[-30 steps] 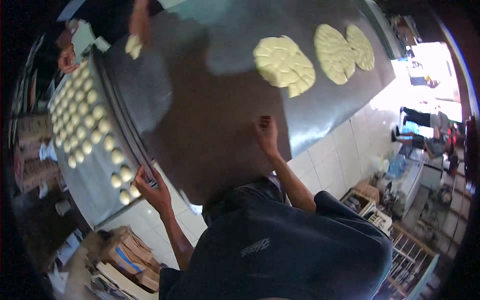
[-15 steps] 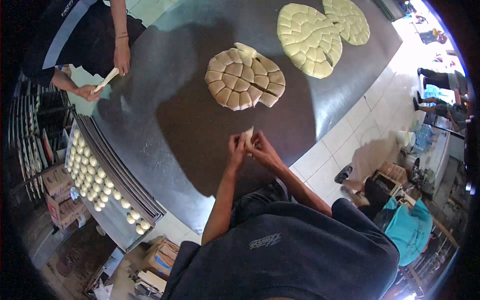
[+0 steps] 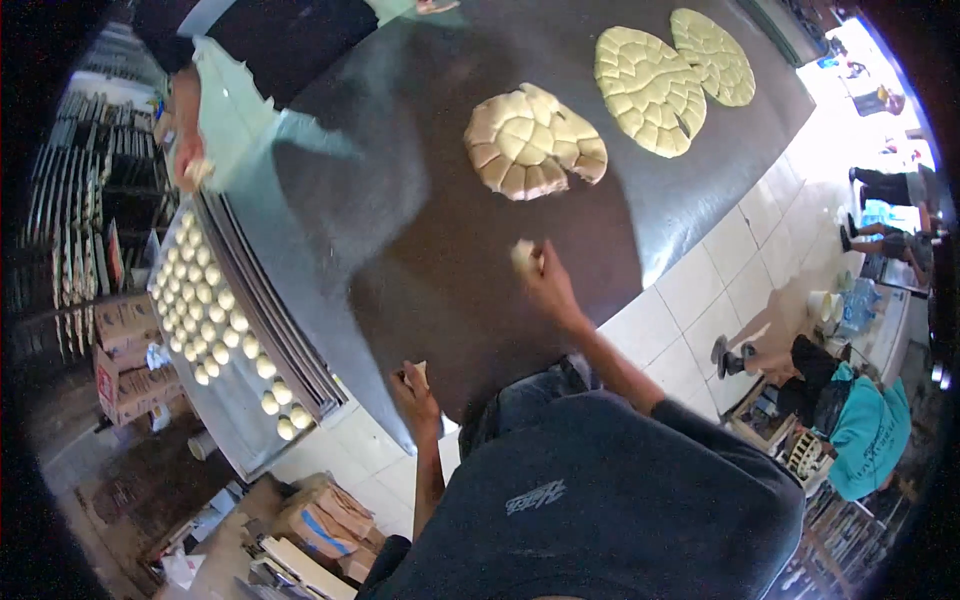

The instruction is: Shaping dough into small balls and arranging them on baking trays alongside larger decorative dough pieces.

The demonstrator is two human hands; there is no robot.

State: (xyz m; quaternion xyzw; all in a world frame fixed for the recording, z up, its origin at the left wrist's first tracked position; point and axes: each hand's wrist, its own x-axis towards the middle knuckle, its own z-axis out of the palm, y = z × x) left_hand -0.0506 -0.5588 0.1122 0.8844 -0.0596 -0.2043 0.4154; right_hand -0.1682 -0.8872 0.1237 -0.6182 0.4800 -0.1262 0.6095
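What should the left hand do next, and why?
Perhaps the left hand should reach toward the tray with the small pale piece in its grip. That seems sensible because the tray lies on that side and has bare space beside its dough balls.

Your surface (image 3: 420, 290) looks like glossy metal, your T-shirt (image 3: 620, 490) matt cloth, the floor tiles (image 3: 735, 245) shiny, the nearest dough slab (image 3: 525, 140) grooved.
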